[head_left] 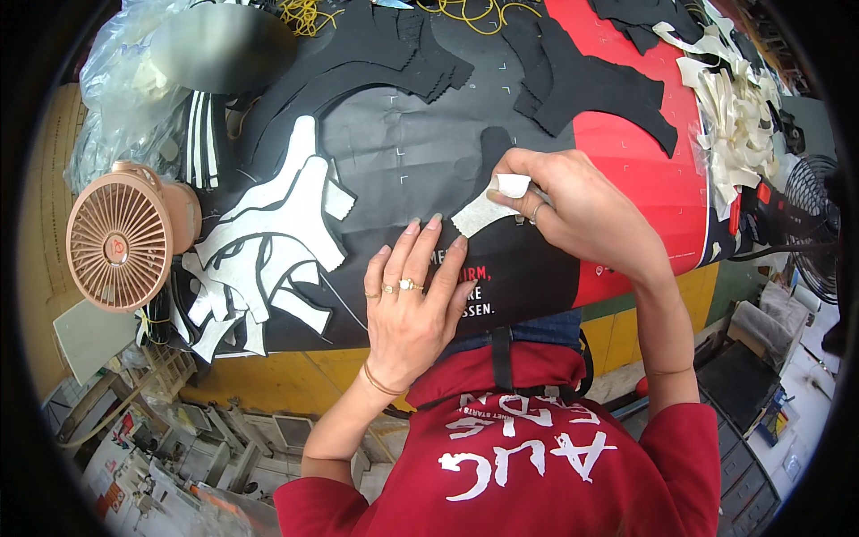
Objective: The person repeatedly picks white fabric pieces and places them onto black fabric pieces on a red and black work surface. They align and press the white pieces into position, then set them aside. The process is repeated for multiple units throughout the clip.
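Note:
My right hand (586, 210) pinches the curled end of a small white curved piece (481, 217), apparently fabric or backing. Its wider, jagged end lies flat on a black cut piece (495, 148), which shows beyond and beside it. My left hand (407, 300) rests palm down with fingers stretched out, fingertips near the jagged end and holding nothing. To its left is a loose pile of white-faced, black-edged cut pieces (300, 210), overlapping at various angles. Part of the white piece is hidden under my right fingers.
Stacked black cut pieces (385, 58) lie at the far side, with more (604, 89) at far right. A pink fan (121, 246) stands at the left edge. Off-white scraps (734, 125) heap up at right, near a dark fan (812, 215). Yellow cord (479, 13) lies at the back.

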`<state>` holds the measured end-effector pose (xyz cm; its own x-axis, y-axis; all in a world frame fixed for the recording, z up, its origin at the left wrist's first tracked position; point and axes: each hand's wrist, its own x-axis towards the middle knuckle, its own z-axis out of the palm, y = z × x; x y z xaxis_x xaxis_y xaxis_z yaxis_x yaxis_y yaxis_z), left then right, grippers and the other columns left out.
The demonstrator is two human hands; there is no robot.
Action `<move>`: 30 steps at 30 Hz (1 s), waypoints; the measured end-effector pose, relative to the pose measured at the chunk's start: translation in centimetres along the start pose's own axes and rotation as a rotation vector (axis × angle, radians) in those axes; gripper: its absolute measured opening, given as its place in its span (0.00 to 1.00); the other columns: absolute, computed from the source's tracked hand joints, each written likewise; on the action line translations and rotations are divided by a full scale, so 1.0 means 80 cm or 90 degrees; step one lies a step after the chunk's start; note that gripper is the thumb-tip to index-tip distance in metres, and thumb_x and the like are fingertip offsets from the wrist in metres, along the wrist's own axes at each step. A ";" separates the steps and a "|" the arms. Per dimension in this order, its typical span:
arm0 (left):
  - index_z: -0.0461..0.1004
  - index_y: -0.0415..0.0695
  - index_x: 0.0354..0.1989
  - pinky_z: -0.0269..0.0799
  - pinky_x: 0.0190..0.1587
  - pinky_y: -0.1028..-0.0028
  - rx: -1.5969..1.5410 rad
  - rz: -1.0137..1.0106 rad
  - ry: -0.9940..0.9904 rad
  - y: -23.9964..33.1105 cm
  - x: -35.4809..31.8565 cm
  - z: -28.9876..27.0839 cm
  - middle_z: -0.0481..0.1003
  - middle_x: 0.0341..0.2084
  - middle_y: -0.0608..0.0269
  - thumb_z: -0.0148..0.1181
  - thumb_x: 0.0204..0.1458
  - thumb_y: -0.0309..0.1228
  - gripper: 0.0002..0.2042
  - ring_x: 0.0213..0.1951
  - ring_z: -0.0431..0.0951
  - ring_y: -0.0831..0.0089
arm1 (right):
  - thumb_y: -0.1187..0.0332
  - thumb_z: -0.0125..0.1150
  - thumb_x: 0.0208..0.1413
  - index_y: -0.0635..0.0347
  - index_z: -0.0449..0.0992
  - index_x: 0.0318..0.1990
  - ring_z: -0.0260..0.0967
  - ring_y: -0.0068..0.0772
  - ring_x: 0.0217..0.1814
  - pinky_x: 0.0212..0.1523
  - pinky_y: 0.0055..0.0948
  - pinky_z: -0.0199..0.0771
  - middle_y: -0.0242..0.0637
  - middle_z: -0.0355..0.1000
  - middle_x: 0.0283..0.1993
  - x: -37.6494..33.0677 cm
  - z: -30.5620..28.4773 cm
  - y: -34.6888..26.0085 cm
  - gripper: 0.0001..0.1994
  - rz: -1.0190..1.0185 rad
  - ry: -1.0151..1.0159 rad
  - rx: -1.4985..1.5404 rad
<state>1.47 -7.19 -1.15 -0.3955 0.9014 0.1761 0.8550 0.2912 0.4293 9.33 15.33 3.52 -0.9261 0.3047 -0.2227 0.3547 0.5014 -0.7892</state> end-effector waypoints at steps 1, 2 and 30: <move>0.77 0.49 0.57 0.57 0.66 0.57 -0.002 -0.001 -0.001 0.000 0.000 0.000 0.70 0.62 0.54 0.68 0.51 0.34 0.23 0.64 0.69 0.55 | 0.75 0.57 0.59 0.70 0.76 0.37 0.73 0.55 0.30 0.32 0.43 0.70 0.53 0.73 0.26 0.001 0.001 0.001 0.05 -0.005 0.001 -0.001; 0.77 0.49 0.57 0.56 0.66 0.57 -0.003 0.000 0.000 0.000 0.000 0.000 0.70 0.62 0.54 0.68 0.51 0.33 0.23 0.64 0.68 0.55 | 0.73 0.58 0.60 0.69 0.76 0.38 0.71 0.49 0.26 0.29 0.40 0.67 0.50 0.72 0.24 0.002 0.003 0.002 0.06 -0.010 0.003 -0.002; 0.69 0.49 0.66 0.55 0.64 0.58 0.031 -0.013 -0.072 0.008 0.012 -0.009 0.64 0.66 0.50 0.65 0.52 0.49 0.33 0.65 0.64 0.54 | 0.72 0.64 0.58 0.67 0.71 0.45 0.72 0.56 0.27 0.30 0.45 0.68 0.50 0.72 0.22 -0.014 0.002 -0.001 0.12 0.080 0.090 0.028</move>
<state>1.40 -6.37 -0.04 -0.3756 0.9245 0.0654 0.8632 0.3233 0.3878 10.31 14.81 3.77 -0.8462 0.4752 -0.2411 0.4579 0.4172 -0.7850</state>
